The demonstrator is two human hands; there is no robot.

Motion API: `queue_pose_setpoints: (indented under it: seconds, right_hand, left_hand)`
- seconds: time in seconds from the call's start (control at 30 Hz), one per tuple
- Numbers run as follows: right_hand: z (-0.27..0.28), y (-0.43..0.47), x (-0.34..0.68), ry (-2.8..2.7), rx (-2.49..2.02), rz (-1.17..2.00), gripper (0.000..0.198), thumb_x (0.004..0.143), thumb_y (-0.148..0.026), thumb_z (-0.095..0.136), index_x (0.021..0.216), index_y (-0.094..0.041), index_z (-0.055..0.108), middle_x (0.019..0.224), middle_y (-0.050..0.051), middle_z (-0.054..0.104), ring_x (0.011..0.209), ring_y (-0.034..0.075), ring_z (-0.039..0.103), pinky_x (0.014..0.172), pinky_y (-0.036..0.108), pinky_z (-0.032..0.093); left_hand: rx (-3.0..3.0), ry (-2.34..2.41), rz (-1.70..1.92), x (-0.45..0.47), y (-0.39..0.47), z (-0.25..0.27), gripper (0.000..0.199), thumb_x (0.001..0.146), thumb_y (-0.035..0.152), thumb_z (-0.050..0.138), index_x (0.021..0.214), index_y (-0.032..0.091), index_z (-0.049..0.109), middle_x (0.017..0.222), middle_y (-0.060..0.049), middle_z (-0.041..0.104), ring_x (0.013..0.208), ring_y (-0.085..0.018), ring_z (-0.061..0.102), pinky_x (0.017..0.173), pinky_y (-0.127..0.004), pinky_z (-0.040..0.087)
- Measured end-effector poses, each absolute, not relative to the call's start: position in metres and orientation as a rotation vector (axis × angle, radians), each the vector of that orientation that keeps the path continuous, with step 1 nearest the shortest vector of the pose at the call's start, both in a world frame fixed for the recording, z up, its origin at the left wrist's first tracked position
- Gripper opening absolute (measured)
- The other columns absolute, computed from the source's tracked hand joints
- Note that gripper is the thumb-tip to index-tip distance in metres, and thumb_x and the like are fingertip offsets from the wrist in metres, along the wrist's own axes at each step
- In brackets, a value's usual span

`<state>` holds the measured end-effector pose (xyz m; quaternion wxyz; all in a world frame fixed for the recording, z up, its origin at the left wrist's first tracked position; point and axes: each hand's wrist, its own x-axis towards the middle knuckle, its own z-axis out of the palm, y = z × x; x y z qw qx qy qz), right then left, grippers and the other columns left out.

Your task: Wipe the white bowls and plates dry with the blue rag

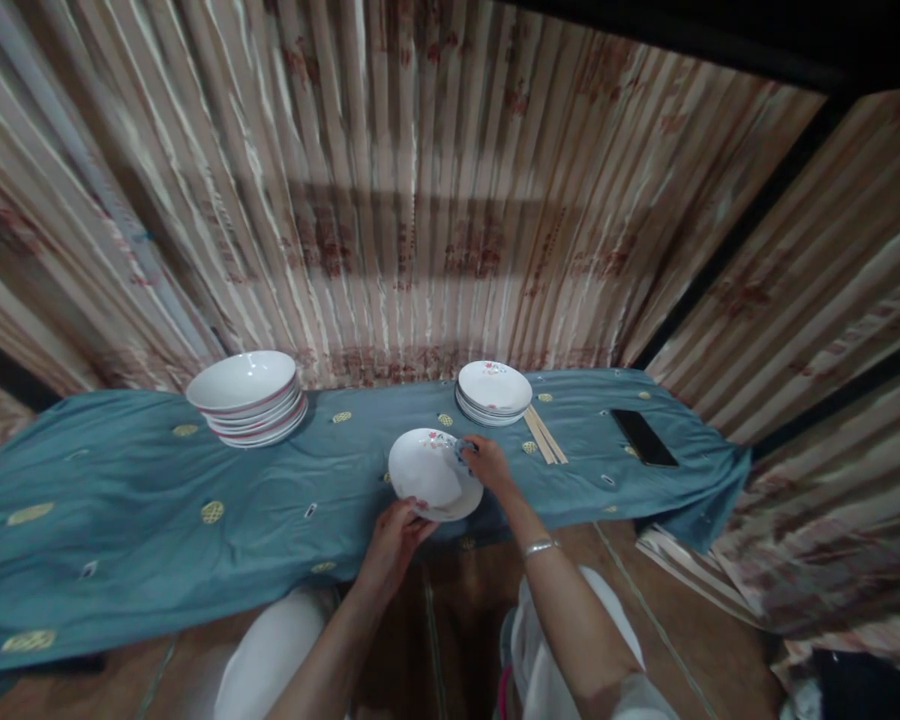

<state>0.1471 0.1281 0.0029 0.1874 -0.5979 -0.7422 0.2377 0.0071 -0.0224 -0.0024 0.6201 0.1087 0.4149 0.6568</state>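
A white plate [431, 475] with a small red and blue flower pattern is tilted toward me above the front part of the table. My left hand [399, 535] grips its near rim, thumb on the upper face and fingers underneath. At the plate's upper right rim, my right hand [486, 462] has its fingers closed around a small grey-blue wad [463, 447], which looks like cloth and is partly hidden. Just behind stands a stack of similar plates [493, 388], with wooden chopsticks [546, 436] lying beside it.
A stack of white bowls [247, 395] with red rims stands at the left on the blue tablecloth [270, 510]. On the right lies a black phone [643, 437]. Pleated curtains [390, 200] hang right behind the table, and dark frame bars [742, 230] cross at the right.
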Motion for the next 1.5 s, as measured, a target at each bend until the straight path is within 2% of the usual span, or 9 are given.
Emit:
queue_pose_setpoints:
  seconds: [0.27,0.5,0.77,1.07,1.27,1.4,1.5]
  right_hand:
    - [-0.001,0.119,0.143,-2.125,-1.699,0.595,0.031,0.087,-0.019,0.051,0.114,-0.017,0.066,0.111,0.008,0.071,0.101,0.02,0.066,0.089,0.027,0.047]
    - [-0.005,0.104,0.142,-2.149,-1.716,0.516,0.031,0.09,-0.023,0.049,0.115,-0.012,0.064,0.112,0.014,0.07,0.102,0.023,0.066,0.09,0.03,0.045]
    - [-0.003,0.078,0.146,-2.213,-1.729,0.535,0.035,0.092,-0.031,0.048,0.115,-0.011,0.066,0.111,0.015,0.07,0.103,0.025,0.066,0.088,0.03,0.045]
    - [0.003,0.08,0.152,-2.124,-1.703,0.726,0.028,0.089,-0.028,0.053,0.108,-0.017,0.07,0.105,0.007,0.074,0.099,0.02,0.067,0.082,0.025,0.046]
    - [0.002,0.089,0.149,-2.112,-1.722,0.726,0.029,0.087,-0.023,0.053,0.109,-0.016,0.07,0.108,0.008,0.073,0.1,0.02,0.067,0.084,0.025,0.046]
    - [0.003,0.092,0.148,-2.124,-1.725,0.709,0.03,0.086,-0.022,0.053,0.11,-0.014,0.069,0.108,0.009,0.073,0.102,0.021,0.066,0.085,0.025,0.046]
    - [0.002,0.095,0.146,-2.143,-1.719,0.691,0.03,0.086,-0.022,0.053,0.111,-0.016,0.069,0.108,0.008,0.072,0.101,0.02,0.066,0.085,0.025,0.046]
  left_hand:
    - [0.23,1.007,1.587,0.004,-0.019,-0.001,0.026,0.046,0.027,0.082,0.061,0.012,0.066,0.068,-0.004,0.071,0.071,-0.021,0.069,0.083,-0.044,0.055]
    - [0.229,1.002,1.631,0.005,-0.018,0.006,0.021,0.048,0.025,0.079,0.06,0.013,0.066,0.067,-0.004,0.071,0.071,-0.021,0.069,0.083,-0.044,0.055]
    - [0.232,1.003,1.696,0.007,-0.011,0.002,0.024,0.051,0.022,0.076,0.069,0.014,0.063,0.075,-0.004,0.072,0.083,-0.026,0.071,0.091,-0.048,0.051]
    - [0.248,1.009,1.649,0.009,-0.012,0.0,0.019,0.062,0.018,0.072,0.079,0.015,0.064,0.084,-0.005,0.073,0.095,-0.026,0.069,0.097,-0.045,0.048]
    - [0.283,1.06,1.628,0.009,-0.013,-0.003,0.029,0.056,0.016,0.076,0.084,0.016,0.067,0.087,-0.005,0.074,0.109,-0.026,0.063,0.102,-0.041,0.043]
    - [0.28,1.046,1.598,0.004,-0.013,-0.004,0.028,0.059,0.021,0.078,0.084,0.015,0.068,0.088,-0.008,0.074,0.106,-0.026,0.064,0.099,-0.04,0.045]
    - [0.227,1.031,1.597,-0.002,-0.013,-0.003,0.031,0.066,0.026,0.076,0.093,0.015,0.066,0.096,-0.01,0.073,0.098,-0.026,0.068,0.094,-0.042,0.049]
